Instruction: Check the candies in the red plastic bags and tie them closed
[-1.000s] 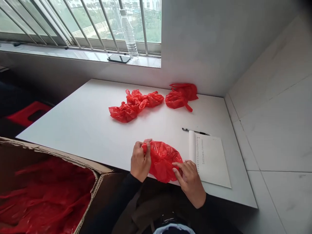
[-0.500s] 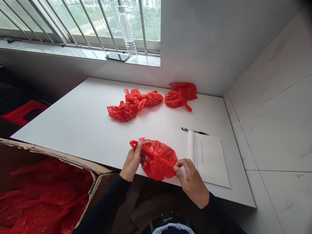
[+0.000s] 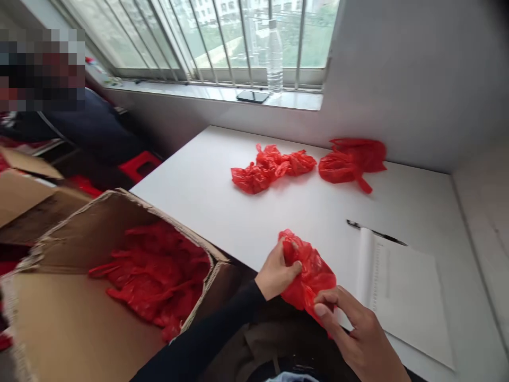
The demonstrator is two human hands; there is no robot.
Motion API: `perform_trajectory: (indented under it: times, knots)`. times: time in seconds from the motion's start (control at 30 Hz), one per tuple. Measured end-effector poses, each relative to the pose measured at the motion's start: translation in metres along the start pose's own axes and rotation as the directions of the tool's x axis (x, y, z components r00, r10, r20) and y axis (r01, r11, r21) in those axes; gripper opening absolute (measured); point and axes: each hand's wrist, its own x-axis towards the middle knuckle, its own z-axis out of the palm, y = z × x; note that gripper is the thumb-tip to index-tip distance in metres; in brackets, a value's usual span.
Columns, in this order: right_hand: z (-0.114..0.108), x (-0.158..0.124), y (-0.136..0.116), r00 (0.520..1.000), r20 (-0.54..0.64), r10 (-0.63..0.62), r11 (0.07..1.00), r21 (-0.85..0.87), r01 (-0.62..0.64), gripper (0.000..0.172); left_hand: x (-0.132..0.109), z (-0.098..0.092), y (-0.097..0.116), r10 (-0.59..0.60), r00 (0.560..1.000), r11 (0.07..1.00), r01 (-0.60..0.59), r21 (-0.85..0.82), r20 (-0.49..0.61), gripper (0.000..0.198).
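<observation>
A crumpled red plastic bag (image 3: 314,268) is held between my two hands, over the near edge of the white table (image 3: 207,212). My left hand (image 3: 278,270) grips its upper left part, with the thumb laid over the plastic. At the lower right of the bag, my right hand (image 3: 353,323) pinches it between thumb and fingers. Farther back on the table lie a bunch of crumpled red bags (image 3: 270,170) and, right of it, another loosely heaped red bag (image 3: 350,162).
A cardboard box (image 3: 79,318) with a heap of red bags (image 3: 159,270) stands at the left, against the table. An open notebook (image 3: 413,297) and a pen (image 3: 377,233) lie at the right. On the windowsill are a bottle (image 3: 274,61) and a phone (image 3: 253,96). A person (image 3: 99,122) sits far left.
My view has swung left, bringing more of the box and a seated person into sight. The held bag is now narrower and more bunched; both hands still grip it.
</observation>
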Motion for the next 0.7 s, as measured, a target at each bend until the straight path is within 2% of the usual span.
perform_trajectory:
  times: [0.1,0.2,0.3,0.37,0.47,0.6,0.67,0.7]
  knots:
    - [-0.003,-0.002,0.019,0.982,-0.071,0.177,0.984,0.011,-0.177,0.033,-0.013,-0.021,0.025,0.019,0.999,0.997,-0.023,-0.073,-0.05,0.015]
    - [-0.013,-0.001,0.048,0.937,-0.155,0.312,0.95,0.029,-0.311,0.041,-0.027,-0.067,0.062,0.043,0.977,0.991,-0.068,-0.114,-0.207,0.019]
    - [-0.015,-0.001,0.07,0.905,-0.155,0.397,0.918,0.072,-0.391,0.045,-0.041,-0.121,0.091,0.073,0.892,0.982,-0.142,-0.124,-0.445,0.019]
    - [-0.011,0.0,0.079,0.899,-0.128,0.418,0.908,0.09,-0.409,0.047,-0.048,-0.155,0.098,0.093,0.795,0.98,-0.18,-0.087,-0.6,0.021]
    - [-0.001,0.001,0.083,0.9,-0.094,0.426,0.904,0.09,-0.419,0.048,-0.055,-0.203,0.089,0.109,0.65,0.985,-0.172,-0.006,-0.752,0.025]
    - [0.011,0.007,0.08,0.893,-0.046,0.447,0.892,0.088,-0.443,0.049,-0.056,-0.265,0.049,0.148,0.462,0.988,-0.099,0.115,-0.875,0.018]
    - [0.016,0.009,0.075,0.893,-0.039,0.447,0.892,0.093,-0.443,0.049,-0.055,-0.294,0.024,0.141,0.398,0.989,-0.013,0.148,-0.906,0.021]
    - [0.018,0.011,0.072,0.894,-0.033,0.447,0.892,0.093,-0.442,0.05,-0.054,-0.307,0.011,0.127,0.382,0.987,0.043,0.155,-0.915,0.025]
